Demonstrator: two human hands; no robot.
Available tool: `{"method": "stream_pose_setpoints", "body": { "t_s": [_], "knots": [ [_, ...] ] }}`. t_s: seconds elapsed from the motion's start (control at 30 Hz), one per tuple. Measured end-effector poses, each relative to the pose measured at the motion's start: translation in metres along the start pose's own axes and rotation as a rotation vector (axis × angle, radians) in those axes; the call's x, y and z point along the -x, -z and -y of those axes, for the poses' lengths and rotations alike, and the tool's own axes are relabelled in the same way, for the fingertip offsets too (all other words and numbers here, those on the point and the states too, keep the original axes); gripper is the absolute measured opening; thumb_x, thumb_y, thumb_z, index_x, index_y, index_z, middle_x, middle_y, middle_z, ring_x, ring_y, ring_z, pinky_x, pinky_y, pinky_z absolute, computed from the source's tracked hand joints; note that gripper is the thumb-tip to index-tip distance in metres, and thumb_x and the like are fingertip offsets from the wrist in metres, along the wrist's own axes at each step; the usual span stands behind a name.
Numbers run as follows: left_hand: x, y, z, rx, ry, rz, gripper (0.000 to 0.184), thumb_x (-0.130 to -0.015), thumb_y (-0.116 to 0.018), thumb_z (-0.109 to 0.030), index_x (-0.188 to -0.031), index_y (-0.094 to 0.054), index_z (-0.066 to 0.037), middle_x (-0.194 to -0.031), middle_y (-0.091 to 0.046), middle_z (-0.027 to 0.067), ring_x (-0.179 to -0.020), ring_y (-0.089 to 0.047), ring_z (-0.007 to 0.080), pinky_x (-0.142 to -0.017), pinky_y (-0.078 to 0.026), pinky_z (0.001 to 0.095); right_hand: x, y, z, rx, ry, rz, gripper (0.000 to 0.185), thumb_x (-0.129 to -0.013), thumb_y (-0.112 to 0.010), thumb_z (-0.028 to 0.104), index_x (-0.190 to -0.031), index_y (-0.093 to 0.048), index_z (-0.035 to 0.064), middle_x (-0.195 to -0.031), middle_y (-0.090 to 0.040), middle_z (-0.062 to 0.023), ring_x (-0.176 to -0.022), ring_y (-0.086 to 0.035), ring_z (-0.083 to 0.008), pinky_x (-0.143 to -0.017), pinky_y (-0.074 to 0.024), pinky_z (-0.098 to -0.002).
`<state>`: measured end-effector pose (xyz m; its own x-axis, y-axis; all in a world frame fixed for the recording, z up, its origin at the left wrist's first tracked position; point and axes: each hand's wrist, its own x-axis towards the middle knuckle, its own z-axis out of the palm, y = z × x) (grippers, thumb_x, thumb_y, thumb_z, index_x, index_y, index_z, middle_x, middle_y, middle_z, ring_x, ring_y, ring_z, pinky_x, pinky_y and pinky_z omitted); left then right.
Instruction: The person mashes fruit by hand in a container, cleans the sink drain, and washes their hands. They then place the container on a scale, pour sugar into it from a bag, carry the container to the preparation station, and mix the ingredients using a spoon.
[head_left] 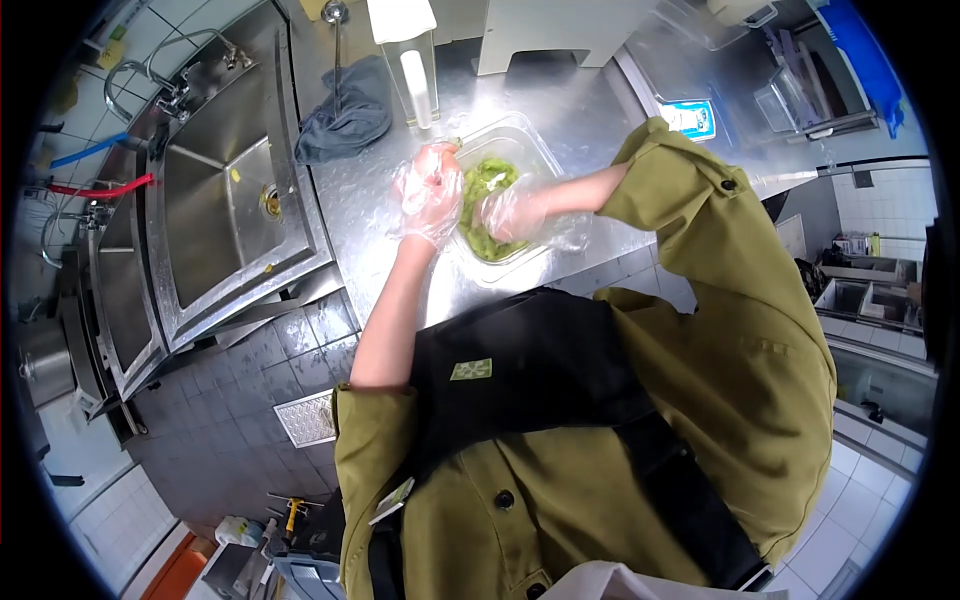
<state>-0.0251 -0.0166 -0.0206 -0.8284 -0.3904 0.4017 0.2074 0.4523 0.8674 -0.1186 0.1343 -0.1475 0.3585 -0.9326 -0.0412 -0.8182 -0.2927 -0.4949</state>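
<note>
A clear plastic container (548, 150) stands on the steel counter, with soft-looking green pieces (490, 175) inside; their exact kind is unclear. My left hand (432, 190), in a loose transparent glove, is at the container's left edge with its fingers curled. A small greenish bit shows by its fingertips, too small to name. Reaching in from the right, my right hand (512, 212) wears the same kind of glove and is down among the green pieces. Its fingers are mostly hidden by the crumpled plastic and the food.
A double steel sink (235, 190) with taps lies left. Behind the container are a dark grey cloth (350, 115), a white-topped dispenser (405, 60) and a pale panel (550, 35). A blue-and-white packet (690, 118) is at the right. The counter's front edge is near my apron.
</note>
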Motion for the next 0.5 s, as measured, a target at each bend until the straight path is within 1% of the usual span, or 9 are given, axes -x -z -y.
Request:
{"method": "stream_pose_setpoints", "body": {
  "t_s": [0.07,0.1,0.13,0.2,0.23,0.3,0.37,0.43,0.5],
  "knots": [
    [0.001,-0.001,0.0,-0.011,-0.025,0.0,0.009,-0.079,-0.049,-0.007,-0.081,-0.057,-0.005,-0.057,-0.048,0.0012,-0.051,-0.044,0.0077,-0.049,-0.037,0.0232,-0.012,0.081,0.049,0.247,-0.096,0.143,0.019,-0.066,-0.052,0.012,-0.071,-0.058,-0.0049,-0.07,-0.055,-0.0151,-0.068,-0.053,-0.0233,-0.06,-0.0443,-0.0349],
    [0.001,-0.002,0.002,-0.019,-0.049,-0.008,0.009,-0.078,-0.049,-0.007,-0.081,-0.057,-0.005,-0.057,-0.048,0.0012,-0.051,-0.044,0.0078,-0.049,-0.037,0.0234,-0.011,0.087,0.051,0.211,-0.156,0.128,0.017,-0.063,-0.052,0.012,-0.066,-0.059,-0.0034,-0.072,-0.056,-0.016,-0.067,-0.053,-0.0266,-0.061,-0.0446,-0.0361],
    [0.001,-0.003,0.003,-0.028,-0.072,-0.015,0.008,-0.078,-0.05,-0.007,-0.081,-0.057,-0.005,-0.057,-0.048,0.0012,-0.05,-0.044,0.0079,-0.049,-0.036,0.0235,-0.011,0.091,0.051,0.221,-0.223,0.159,0.018,-0.062,-0.053,0.013,-0.066,-0.059,-0.0033,-0.071,-0.056,-0.016,-0.066,-0.053,-0.0273,-0.061,-0.0446,-0.0359],
    [0.001,-0.003,0.003,-0.037,-0.054,-0.006,0.008,-0.078,-0.05,-0.007,-0.081,-0.057,-0.005,-0.057,-0.048,0.0012,-0.05,-0.044,0.0082,-0.049,-0.036,0.0235,-0.012,0.096,0.049,0.242,-0.354,0.219,0.019,-0.06,-0.053,0.013,-0.068,-0.059,-0.0029,-0.071,-0.056,-0.016,-0.064,-0.054,-0.0286,-0.06,-0.0446,-0.0356],
    [0.001,-0.002,0.002,-0.042,-0.043,-0.002,0.008,-0.077,-0.05,-0.007,-0.081,-0.057,-0.005,-0.057,-0.048,0.0011,-0.05,-0.044,0.0084,-0.049,-0.036,0.0235,-0.004,0.086,0.044,0.389,-0.231,0.028,0.019,-0.06,-0.054,0.012,-0.07,-0.059,-0.0031,-0.07,-0.057,-0.0146,-0.061,-0.053,-0.0287,-0.06,-0.0446,-0.0355],
    [0.001,-0.002,0.001,-0.039,-0.008,0.019,0.008,-0.077,-0.05,-0.007,-0.081,-0.057,-0.006,-0.058,-0.049,0.002,-0.05,-0.045,0.0093,-0.049,-0.037,0.0238,0.001,0.077,0.038,0.137,-0.316,-0.142,0.019,-0.061,-0.053,0.012,-0.072,-0.059,-0.0031,-0.072,-0.057,-0.0145,-0.062,-0.053,-0.0287,-0.06,-0.0446,-0.0357],
    [0.001,0.0,-0.004,-0.053,0.01,0.03,0.008,-0.076,-0.051,-0.007,-0.081,-0.057,-0.006,-0.059,-0.05,0.003,-0.051,-0.046,0.0101,-0.049,-0.037,0.0241,-0.001,0.089,0.048,0.308,-0.346,0.04,0.019,-0.063,-0.052,0.013,-0.073,-0.058,-0.0025,-0.073,-0.056,-0.0144,-0.063,-0.054,-0.0284,-0.06,-0.0445,-0.0357],
    [0.0,0.002,-0.012,-0.085,0.008,0.033,0.008,-0.076,-0.051,-0.007,-0.08,-0.057,-0.006,-0.059,-0.051,0.0041,-0.051,-0.046,0.0107,-0.05,-0.038,0.0244,-0.012,0.128,0.087,0.897,-0.295,0.577,0.018,-0.066,-0.052,0.015,-0.074,-0.056,-0.0014,-0.074,-0.056,-0.0141,-0.065,-0.054,-0.0278,-0.06,-0.0444,-0.0356],
    [0.001,-0.001,-0.009,-0.095,-0.068,-0.03,0.008,-0.075,-0.051,-0.007,-0.08,-0.057,-0.007,-0.061,-0.052,0.0053,-0.051,-0.048,0.0122,-0.05,-0.039,0.0257,-0.015,0.129,0.097,0.264,-0.662,0.461,0.018,-0.069,-0.051,0.017,-0.071,-0.055,-0.0011,-0.069,-0.054,-0.0129,-0.064,-0.053,-0.0257,-0.059,-0.0433,-0.0332]
  ]
}}
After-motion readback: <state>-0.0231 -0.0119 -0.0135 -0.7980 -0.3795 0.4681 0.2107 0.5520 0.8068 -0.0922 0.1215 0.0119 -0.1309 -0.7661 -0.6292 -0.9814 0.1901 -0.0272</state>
